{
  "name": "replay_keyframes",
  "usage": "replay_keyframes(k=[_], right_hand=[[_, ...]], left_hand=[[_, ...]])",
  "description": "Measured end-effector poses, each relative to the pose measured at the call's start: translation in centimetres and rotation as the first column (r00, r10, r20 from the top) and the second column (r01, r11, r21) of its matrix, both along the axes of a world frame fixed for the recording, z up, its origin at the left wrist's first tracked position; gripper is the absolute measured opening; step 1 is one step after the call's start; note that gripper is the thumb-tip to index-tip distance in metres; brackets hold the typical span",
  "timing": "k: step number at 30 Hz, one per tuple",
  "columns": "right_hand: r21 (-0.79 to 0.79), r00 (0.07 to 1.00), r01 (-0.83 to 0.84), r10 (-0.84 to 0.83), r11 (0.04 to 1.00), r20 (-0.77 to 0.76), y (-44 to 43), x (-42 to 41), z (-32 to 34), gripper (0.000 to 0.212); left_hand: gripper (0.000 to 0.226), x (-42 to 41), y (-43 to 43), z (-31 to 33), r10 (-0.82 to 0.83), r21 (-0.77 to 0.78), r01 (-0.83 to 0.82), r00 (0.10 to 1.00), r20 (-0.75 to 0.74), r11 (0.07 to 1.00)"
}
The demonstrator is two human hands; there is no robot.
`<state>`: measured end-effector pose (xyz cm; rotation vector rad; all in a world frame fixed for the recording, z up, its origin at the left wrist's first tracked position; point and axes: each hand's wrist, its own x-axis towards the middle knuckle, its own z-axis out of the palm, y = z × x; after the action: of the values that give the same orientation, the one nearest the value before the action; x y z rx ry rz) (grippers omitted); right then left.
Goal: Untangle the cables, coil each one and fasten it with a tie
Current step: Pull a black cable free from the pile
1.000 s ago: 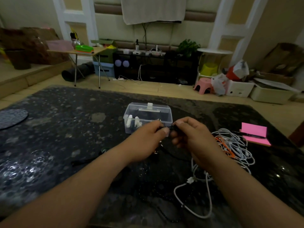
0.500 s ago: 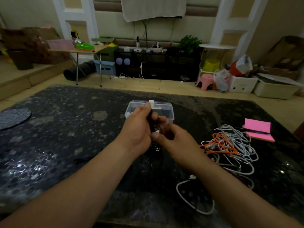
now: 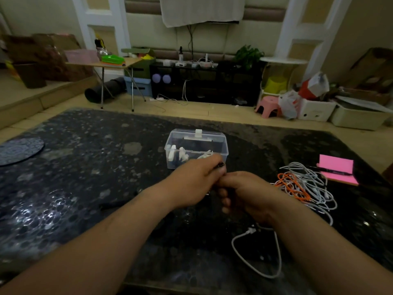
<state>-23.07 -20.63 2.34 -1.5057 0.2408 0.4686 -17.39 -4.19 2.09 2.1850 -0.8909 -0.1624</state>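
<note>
**Q.** What do the two hands hold, and where?

**A.** Just in front of the clear box (image 3: 217,145), above the table (image 3: 85,167), both hands meet. The left hand (image 3: 191,182) pinches the black cable (image 3: 220,165), whose blunt end pokes out past the fingertips towards the box. The right hand (image 3: 246,194) presses against it. Its fingers are curled in, apparently round the same cable, though most of the cable is hidden inside the two grips.

**Q.** Why so close together?

**A.** Probably to keep a short, taut length between the hands. One hand anchors the end while the other gathers a turn, so this looks like the coiling step.

**Q.** And the other cables?

**A.** The tangle of white and orange cables (image 3: 306,184) lies right of the box and apart from the hands, likely set aside so nothing snags. One white cable (image 3: 233,244) loops loose on the near side of the box, under the right wrist.

**Q.** How far along is the task?

**A.** Early, by this view, since no tied coil is visible. The box holds small white pieces, which may be ties.
</note>
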Motion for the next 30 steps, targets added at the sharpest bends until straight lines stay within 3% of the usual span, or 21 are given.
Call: replay_keyframes(k=[3, 7, 11, 18, 22, 25, 28, 30], right_hand=[[0.018, 0.997, -0.015, 0.016, 1.000, -0.081, -1.0, 0.0, 0.4, 0.020], [0.102, 0.997, 0.021, -0.014, 0.995, -0.072, -2.4, 0.3, 0.9, 0.012], [0.001, 0.998, 0.063, -0.063, 0.998, 0.012, -3.5, 0.6, 1.3, 0.012], [-0.035, 0.976, 0.188, -0.183, 0.981, 0.113, -4.2, 0.5, 1.9, 0.007], [-0.039, 0.966, 0.214, -0.206, 0.976, 0.154, -3.9, 0.7, 1.6, 0.021], [-0.095, 0.965, 0.206, -0.186, 0.974, 0.183, -3.6, 0.7, 1.1, 0.017], [-0.077, 0.955, 0.237, -0.217, 0.969, 0.202, -3.1, 0.6, 0.7, 0.014], [-0.005, 0.941, 0.282, -0.276, 0.959, 0.194, -2.4, 0.7, 0.5, 0.013]], left_hand=[[0.018, 0.1, 0.4, -0.3, -0.029, 0.108, 0.024, 0.999, 0.044, 0.994], [0.025, 0.6, 0.9, -0.2, -0.022, 0.146, 0.018, 0.999, 0.026, 0.989], [0.036, 0.4, 0.6, 0.1, -0.043, 0.215, 0.027, 0.997, 0.068, 0.976], [0.021, 1.0, 0.7, -0.6, 0.074, 0.214, -0.093, 0.993, 0.096, 0.972], [0.021, 1.4, 0.6, -0.7, 0.235, 0.054, -0.233, 0.971, -0.043, 0.971], [0.016, 2.3, 1.0, -0.8, 0.296, -0.195, -0.358, 0.911, -0.288, 0.913], [0.008, 2.4, 0.7, -0.8, 0.106, -0.424, -0.438, 0.784, -0.612, 0.792], [0.005, 1.6, 0.2, -0.4, -0.057, -0.501, -0.475, 0.682, -0.729, 0.723]])
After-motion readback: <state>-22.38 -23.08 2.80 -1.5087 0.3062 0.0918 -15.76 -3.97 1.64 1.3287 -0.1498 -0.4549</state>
